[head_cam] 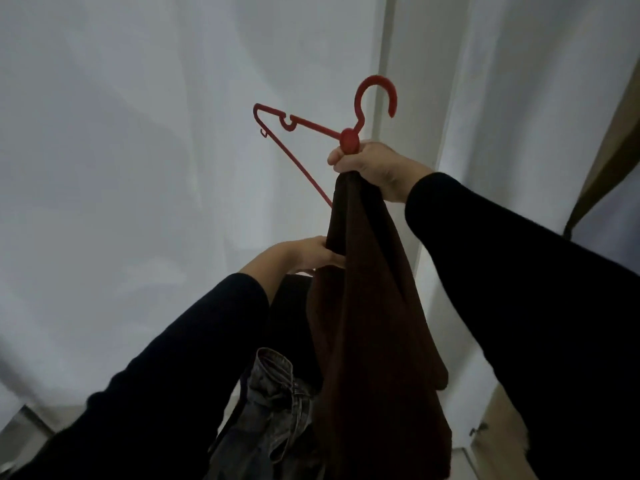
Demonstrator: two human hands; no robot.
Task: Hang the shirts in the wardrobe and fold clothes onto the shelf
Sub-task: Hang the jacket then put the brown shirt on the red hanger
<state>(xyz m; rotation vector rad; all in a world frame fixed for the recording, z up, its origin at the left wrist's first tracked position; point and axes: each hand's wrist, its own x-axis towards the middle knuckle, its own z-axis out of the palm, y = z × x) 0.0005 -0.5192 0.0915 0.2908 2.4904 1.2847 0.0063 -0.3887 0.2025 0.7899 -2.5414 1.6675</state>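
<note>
A red plastic hanger point(311, 126) is held up in front of a white wall, hook pointing up. My right hand point(374, 168) grips it at the neck, together with the top of a dark brown shirt point(374, 323) that hangs down from the hanger. Half of the hanger is hidden under the cloth. Lower and to the left, my left hand point(304, 252) pinches the edge of the brown shirt. Both arms wear black sleeves.
A pile of grey denim jeans point(277, 403) and dark clothes lies below my hands. The white wall point(138, 168) fills the left side. A white upright panel point(391, 46) runs up the middle, with a brown wooden edge point(609, 161) at the right.
</note>
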